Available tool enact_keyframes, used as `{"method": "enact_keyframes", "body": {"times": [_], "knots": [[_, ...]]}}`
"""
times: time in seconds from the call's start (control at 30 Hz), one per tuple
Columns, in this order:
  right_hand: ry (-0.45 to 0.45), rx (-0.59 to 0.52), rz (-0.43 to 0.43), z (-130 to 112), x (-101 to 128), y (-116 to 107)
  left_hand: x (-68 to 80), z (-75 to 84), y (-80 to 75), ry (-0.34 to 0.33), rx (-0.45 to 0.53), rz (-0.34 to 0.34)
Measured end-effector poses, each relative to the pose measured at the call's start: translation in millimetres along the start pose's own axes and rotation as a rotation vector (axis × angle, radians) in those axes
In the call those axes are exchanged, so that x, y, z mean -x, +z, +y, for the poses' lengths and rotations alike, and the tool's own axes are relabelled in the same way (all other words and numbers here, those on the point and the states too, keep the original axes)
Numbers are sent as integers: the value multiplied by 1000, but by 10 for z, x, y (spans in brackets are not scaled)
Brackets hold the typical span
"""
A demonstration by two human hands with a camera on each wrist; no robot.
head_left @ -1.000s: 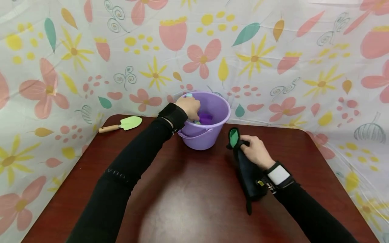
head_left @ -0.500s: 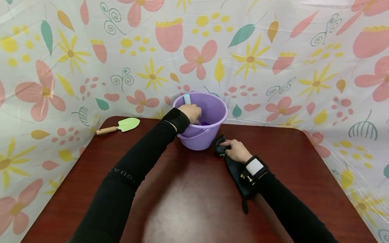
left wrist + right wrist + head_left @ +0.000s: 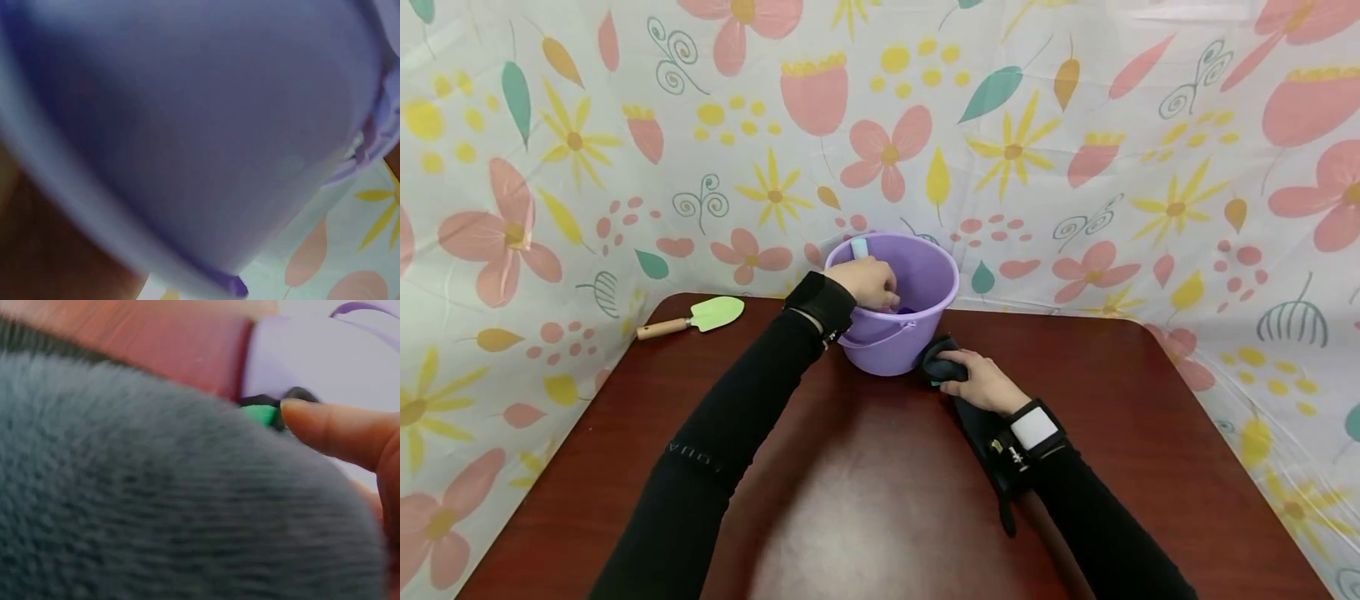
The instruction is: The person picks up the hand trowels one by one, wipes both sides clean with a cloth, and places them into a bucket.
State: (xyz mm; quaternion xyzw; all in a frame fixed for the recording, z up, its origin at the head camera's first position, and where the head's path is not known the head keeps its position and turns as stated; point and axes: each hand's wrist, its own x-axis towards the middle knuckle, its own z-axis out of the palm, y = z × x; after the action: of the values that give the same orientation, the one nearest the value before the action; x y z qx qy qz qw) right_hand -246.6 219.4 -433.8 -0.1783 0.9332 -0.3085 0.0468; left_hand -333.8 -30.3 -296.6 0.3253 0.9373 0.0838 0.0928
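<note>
My left hand (image 3: 871,282) is down over the rim of the purple bucket (image 3: 917,333), fingers curled inside it; I can't tell whether they hold anything, and the left wrist view is a blur of purple wall. A pale blue handle (image 3: 858,247) stands just behind my knuckles. My right hand (image 3: 981,383) has its fingers bent around the top of a dark glove (image 3: 981,429), its green patch (image 3: 259,414) just beyond my fingertip (image 3: 325,428), touching the bucket's side. The risk I see: the bucket looks light, so pulling up with the left or nudging with the glove could tip or slide it. A green trowel (image 3: 703,316) lies well off to the left.
</note>
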Motion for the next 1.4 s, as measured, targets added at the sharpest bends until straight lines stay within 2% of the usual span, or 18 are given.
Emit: {"method": "enact_keyframes", "body": {"times": [0.07, 0.2, 0.37, 0.5, 0.67, 0.77, 0.87, 1.17, 1.27, 1.4], "knots": [[1, -31, -5, -42, 65, -68, 25, -48, -29, 31, 46, 42], [3, -93, 22, -120, 171, -196, 180, -131, -60, 100, 140, 202], [21, -161, 65, -168, 341, -255, 573, -218, 19, 116, 351, 414], [55, -188, 102, -192, 520, -268, 920, -293, 127, 56, 498, 542], [78, -203, 122, -221, 686, -267, 1282, -429, 270, -41, 540, 631], [88, -207, 129, -239, 735, -275, 1425, -551, 338, -74, 535, 651], [104, -205, 141, -247, 742, -281, 1519, -712, 375, -110, 520, 635], [132, -113, 119, -147, 632, -243, 1771, -1250, 403, -217, 464, 468], [137, -57, 104, -108, 538, -215, 1799, -1418, 415, -225, 419, 440], [143, -10, 82, -64, 358, -139, 1748, -1686, 508, -261, 329, 438]]}}
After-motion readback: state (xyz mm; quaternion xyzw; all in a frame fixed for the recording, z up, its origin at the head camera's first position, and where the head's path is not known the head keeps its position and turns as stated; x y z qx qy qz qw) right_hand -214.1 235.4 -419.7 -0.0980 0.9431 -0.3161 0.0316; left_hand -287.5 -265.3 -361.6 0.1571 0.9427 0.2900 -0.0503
